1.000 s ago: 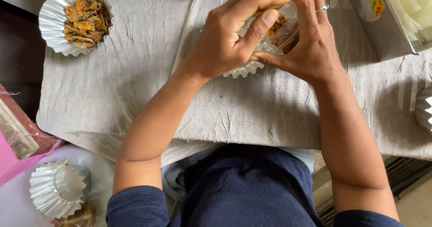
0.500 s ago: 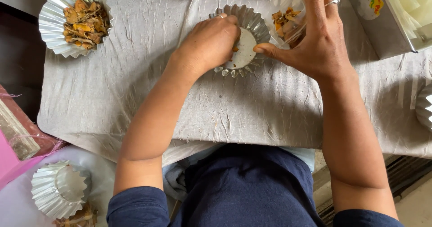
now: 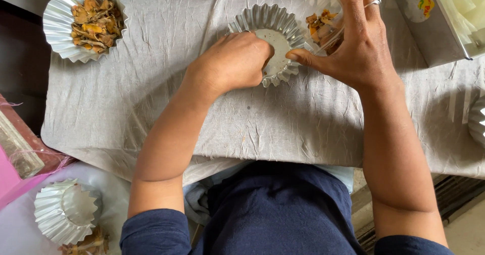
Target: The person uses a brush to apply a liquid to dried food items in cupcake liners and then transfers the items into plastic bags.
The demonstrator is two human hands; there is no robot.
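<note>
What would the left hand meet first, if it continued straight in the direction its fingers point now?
The left hand points up and right, its fingertips already at the rim of the empty fluted foil cup. It would probably meet the cup's pale inside bottom first, though the fingertips are curled under, so depth is unclear.

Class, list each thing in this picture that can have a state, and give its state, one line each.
Fluted silver foil cup at centre: upright, empty, left hand reaching inside.
Fluted silver foil cup at top left: filled with brown dried pieces.
Clear plastic bag: holds brown pieces, right hand gripping it.
</note>
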